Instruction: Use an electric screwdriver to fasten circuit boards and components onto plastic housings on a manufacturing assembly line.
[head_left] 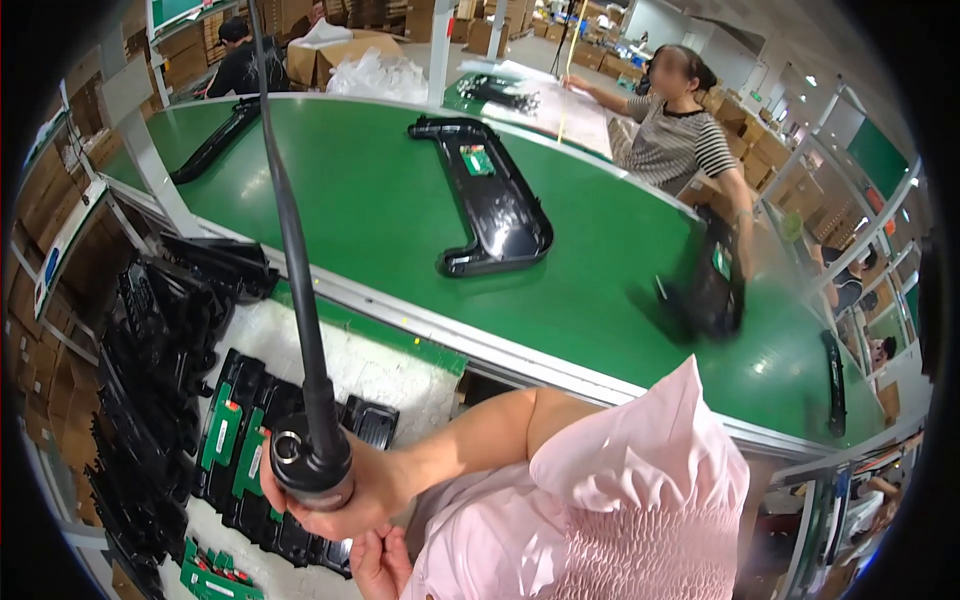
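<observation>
My left hand point(345, 500) is closed around the round body of a black electric screwdriver point(312, 462) that hangs on a thick black cable point(292, 220) running up out of the picture. Just below it, my right hand point(380, 565) shows only a few fingers at the lower edge, close to my pink ruffled sleeve point(640, 480); whether it holds anything is hidden. Under both hands lies a black plastic housing point(262, 450) with green circuit boards point(222, 432) on a white foam pad point(350, 360).
A green conveyor belt point(360, 200) carries a long black housing point(495, 205) with a small green board. Black parts are stacked at left point(150, 400). A person in a striped shirt point(675, 140) works across the belt, another sits at far left point(240, 60). Cardboard boxes stand behind.
</observation>
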